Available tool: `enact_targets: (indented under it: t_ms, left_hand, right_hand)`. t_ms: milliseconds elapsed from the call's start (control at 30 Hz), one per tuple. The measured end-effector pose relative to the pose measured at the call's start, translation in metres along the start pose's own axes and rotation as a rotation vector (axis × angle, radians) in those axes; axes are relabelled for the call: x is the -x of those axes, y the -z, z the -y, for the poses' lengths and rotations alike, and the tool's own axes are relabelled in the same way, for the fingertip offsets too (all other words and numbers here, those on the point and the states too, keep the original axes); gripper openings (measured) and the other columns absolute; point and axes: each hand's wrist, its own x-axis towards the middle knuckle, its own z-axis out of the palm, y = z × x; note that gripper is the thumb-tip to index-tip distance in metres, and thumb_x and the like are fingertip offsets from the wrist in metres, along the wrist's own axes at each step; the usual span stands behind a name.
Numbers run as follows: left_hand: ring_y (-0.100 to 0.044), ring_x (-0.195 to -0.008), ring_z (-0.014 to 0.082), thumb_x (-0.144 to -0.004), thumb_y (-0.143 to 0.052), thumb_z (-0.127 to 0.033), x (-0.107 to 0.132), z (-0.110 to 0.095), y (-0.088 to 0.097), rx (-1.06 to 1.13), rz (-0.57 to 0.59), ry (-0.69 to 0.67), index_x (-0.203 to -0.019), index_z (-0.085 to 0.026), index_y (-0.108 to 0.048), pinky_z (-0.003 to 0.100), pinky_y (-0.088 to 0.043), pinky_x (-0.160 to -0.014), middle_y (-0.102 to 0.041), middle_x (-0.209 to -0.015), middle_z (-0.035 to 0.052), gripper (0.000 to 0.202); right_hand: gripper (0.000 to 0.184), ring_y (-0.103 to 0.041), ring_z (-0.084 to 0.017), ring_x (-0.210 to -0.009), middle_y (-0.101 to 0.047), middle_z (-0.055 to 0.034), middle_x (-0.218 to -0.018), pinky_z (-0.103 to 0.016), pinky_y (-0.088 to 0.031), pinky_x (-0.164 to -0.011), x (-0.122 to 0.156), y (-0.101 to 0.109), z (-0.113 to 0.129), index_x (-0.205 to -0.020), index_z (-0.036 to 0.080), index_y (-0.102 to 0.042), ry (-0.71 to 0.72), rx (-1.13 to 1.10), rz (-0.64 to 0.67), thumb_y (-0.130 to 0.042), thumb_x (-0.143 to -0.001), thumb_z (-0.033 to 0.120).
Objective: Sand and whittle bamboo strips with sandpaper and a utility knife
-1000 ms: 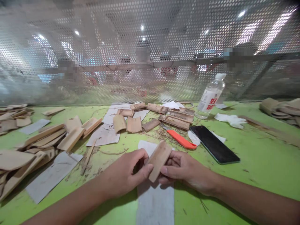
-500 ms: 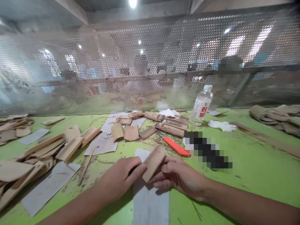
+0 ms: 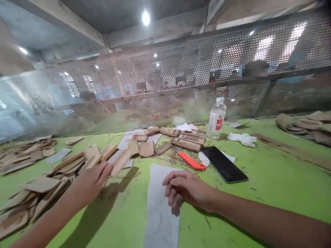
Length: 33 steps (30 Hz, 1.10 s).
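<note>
My left hand (image 3: 99, 175) pinches the near end of a pale, slightly curved bamboo piece (image 3: 121, 162), held raised to the left of the paper strip. Beyond it lie several short curved bamboo pieces (image 3: 147, 148). On the near left a pile of similar tan pieces (image 3: 40, 184) spreads out beneath and beside my left forearm. My right hand (image 3: 184, 189) hovers over the white paper strip (image 3: 161, 206), its fingers loosely bent with nothing seen in them. An orange-handled utility knife (image 3: 191, 161) rests just beyond my right hand.
A black phone (image 3: 224, 164) lies right of the knife. Behind it stand a clear bottle (image 3: 216, 120) and a crumpled white glove (image 3: 243, 138). More pieces (image 3: 307, 124) are heaped at far right. A perforated metal screen (image 3: 165, 100) edges the green table (image 3: 279, 193) at the back.
My left hand has carried the bamboo piece left, away from my right hand. The right hand has let go of it and stays over the paper. The view has tilted slightly.
</note>
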Motion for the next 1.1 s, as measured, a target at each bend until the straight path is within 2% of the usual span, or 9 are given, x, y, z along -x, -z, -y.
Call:
enact_targets:
  t_ms: [100,200,300,367,533,600,767,967,1100]
  left_hand:
    - [-0.066,-0.075,0.0289,-0.103,-0.025,-0.048,0.002,0.014,0.002,-0.127,0.020,0.077,-0.087,-0.024,-0.052,0.033,-0.042,-0.065,-0.065,-0.076,0.0051,0.040]
    - [-0.065,-0.066,0.0312,-0.100,-0.030,-0.043,0.001,0.009,0.000,-0.182,0.025,0.131,-0.107,-0.021,-0.054,0.033,-0.037,-0.058,-0.064,-0.069,0.0053,0.033]
    - [-0.067,-0.074,0.0309,-0.103,-0.029,-0.041,0.001,-0.014,-0.003,-0.163,0.051,0.088,-0.117,-0.019,-0.053,0.033,-0.038,-0.061,-0.068,-0.078,0.0093,0.035]
    - [-0.068,-0.079,0.0269,-0.104,-0.032,-0.041,0.000,-0.037,-0.009,-0.108,0.126,-0.011,-0.109,-0.022,-0.058,0.032,-0.041,-0.065,-0.071,-0.088,0.0081,0.032]
    - [-0.066,-0.084,0.0229,-0.094,-0.063,-0.043,-0.030,-0.093,-0.028,-0.028,0.324,-0.172,-0.111,-0.021,-0.063,0.030,-0.045,-0.069,-0.072,-0.097,0.0052,0.028]
    - [-0.066,-0.087,0.0222,-0.085,-0.078,-0.044,-0.051,-0.106,-0.033,-0.031,0.411,-0.203,-0.118,-0.019,-0.062,0.031,-0.050,-0.074,-0.071,-0.103,0.0055,0.045]
    - [-0.066,-0.105,0.0249,-0.101,-0.064,-0.038,-0.089,-0.124,-0.035,-0.132,0.521,-0.214,-0.133,-0.017,-0.059,0.046,-0.057,-0.090,-0.063,-0.126,0.0103,0.039]
    - [-0.065,-0.110,0.0263,-0.101,-0.066,-0.036,-0.100,-0.137,-0.028,-0.244,0.589,-0.256,-0.135,-0.017,-0.058,0.047,-0.057,-0.092,-0.061,-0.131,0.0112,0.039]
    - [-0.066,-0.107,0.0257,-0.100,-0.067,-0.035,-0.096,-0.139,-0.024,-0.263,0.579,-0.282,-0.136,-0.018,-0.058,0.046,-0.058,-0.090,-0.062,-0.131,0.0112,0.040]
  right_hand:
    - [0.027,-0.073,-0.018,-0.060,-0.074,-0.0087,-0.076,-0.028,-0.058,-0.053,0.001,-0.001,-0.001,-0.094,0.010,-0.069,0.018,0.023,-0.003,-0.075,-0.081,0.033]
    - [0.025,-0.071,-0.016,-0.057,-0.073,-0.0061,-0.073,-0.025,-0.056,-0.050,0.004,-0.003,-0.002,-0.092,0.011,-0.069,0.049,0.063,-0.021,-0.074,-0.081,0.034]
    - [0.023,-0.066,-0.013,-0.050,-0.071,-0.0030,-0.069,-0.023,-0.053,-0.044,0.007,-0.006,-0.003,-0.089,0.013,-0.069,0.076,0.124,-0.030,-0.072,-0.082,0.035]
    - [0.022,-0.061,-0.010,-0.044,-0.070,-0.0017,-0.067,-0.020,-0.047,-0.039,0.008,-0.008,-0.003,-0.088,0.014,-0.069,0.089,0.185,-0.030,-0.069,-0.083,0.035]
    - [0.020,-0.051,-0.008,-0.038,-0.066,0.0004,-0.060,-0.020,-0.035,-0.037,0.014,-0.016,-0.002,-0.087,0.015,-0.068,0.105,0.396,-0.012,-0.064,-0.084,0.034]
    - [0.019,-0.051,-0.010,-0.039,-0.066,-0.0002,-0.059,-0.022,-0.034,-0.040,0.018,-0.019,-0.001,-0.086,0.016,-0.067,0.134,0.501,-0.020,-0.061,-0.085,0.033]
    - [0.012,-0.063,-0.015,-0.064,-0.067,-0.0005,-0.070,-0.028,-0.047,-0.063,0.026,-0.024,-0.001,-0.088,0.018,-0.070,0.333,0.791,-0.127,-0.058,-0.086,0.020]
    - [0.022,-0.064,-0.019,-0.080,-0.069,-0.0039,-0.090,-0.031,-0.050,-0.074,0.023,-0.018,0.004,-0.091,0.020,-0.071,0.480,1.071,-0.255,-0.051,-0.089,0.013]
    - [0.022,-0.060,-0.024,-0.092,-0.065,-0.0093,-0.102,-0.037,-0.048,-0.083,0.013,-0.001,0.010,-0.100,0.018,-0.068,0.441,1.268,-0.396,-0.051,-0.088,0.012]
